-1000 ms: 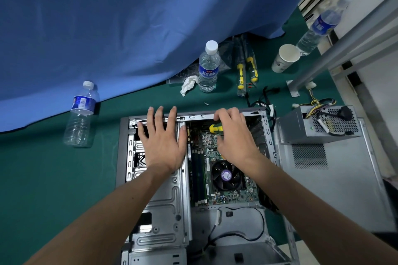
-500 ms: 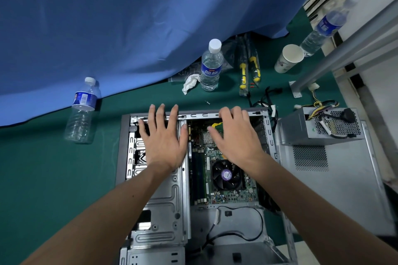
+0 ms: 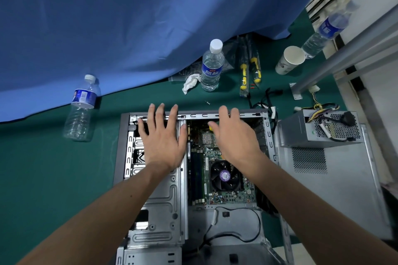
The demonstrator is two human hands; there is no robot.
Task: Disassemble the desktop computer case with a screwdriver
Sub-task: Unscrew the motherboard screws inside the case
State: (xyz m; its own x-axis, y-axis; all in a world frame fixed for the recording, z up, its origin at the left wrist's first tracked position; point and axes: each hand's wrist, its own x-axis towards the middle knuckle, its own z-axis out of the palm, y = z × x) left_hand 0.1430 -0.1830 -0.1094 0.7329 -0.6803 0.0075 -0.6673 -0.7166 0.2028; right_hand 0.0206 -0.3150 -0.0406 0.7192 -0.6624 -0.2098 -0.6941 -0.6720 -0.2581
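The open computer case (image 3: 155, 204) lay on its side on the green surface (image 3: 43, 178), a grey sheet-metal box with stamped ribs and punched slots. The left hand (image 3: 163, 142) rested flat on the drive cage, its grip fully open, fingers spread and straight, the fingertips reaching the case's rim at 12 o'clock. The right hand (image 3: 234, 137) lay over the motherboard (image 3: 217, 178), fingers extended toward the same rim; its grip looked loose, and whether it held anything could not be told. A sliver of the yellow screwdriver (image 3: 212, 128) showed just under that hand's thumb, at 9 o'clock of the palm.

The motherboard was a green board with dark memory slots and a round black fan (image 3: 225, 175). At 3 o'clock of the case stood the boxy metal power supply (image 3: 316, 131) with a perforated face and coloured wires, resting on the flat grey side panel (image 3: 336, 189). At 12 o'clock stood a clear plastic water bottle (image 3: 212, 66), beside it a crumpled white tissue (image 3: 190, 83).
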